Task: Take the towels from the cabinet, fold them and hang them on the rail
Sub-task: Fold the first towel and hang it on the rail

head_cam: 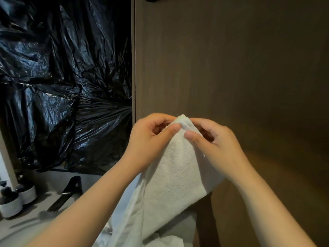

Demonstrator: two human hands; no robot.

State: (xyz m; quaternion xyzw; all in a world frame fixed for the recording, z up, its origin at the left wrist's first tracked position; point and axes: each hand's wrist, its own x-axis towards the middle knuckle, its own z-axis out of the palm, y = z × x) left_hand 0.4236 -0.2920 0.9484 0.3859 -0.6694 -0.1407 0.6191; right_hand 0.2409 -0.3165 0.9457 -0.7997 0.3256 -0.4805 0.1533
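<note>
I hold a white towel [176, 172] up in front of me by its top corner, both hands meeting there before a brown wood-grain panel [231, 59]. My left hand [149, 139] has its fingers [170, 130] curled in, thumb pressed against the terry on the near side and the others tucked behind, so the corner is pinched between them. My right hand [219, 145] does the same just beside it: its thumb lies on the cloth a little lower, and the rest of its fingers curl behind the fold. The two hands nearly touch at the peak. From there the towel hangs down between my forearms, widening as it goes, and its lower part runs into more white cloth [167, 241] at the bottom edge of view. To the left, crumpled black plastic sheeting [62, 77] covers the wall above a grey tabletop [53, 177], where a black angled fixture [69, 191] and two dark-topped white containers [17, 198] stand.
</note>
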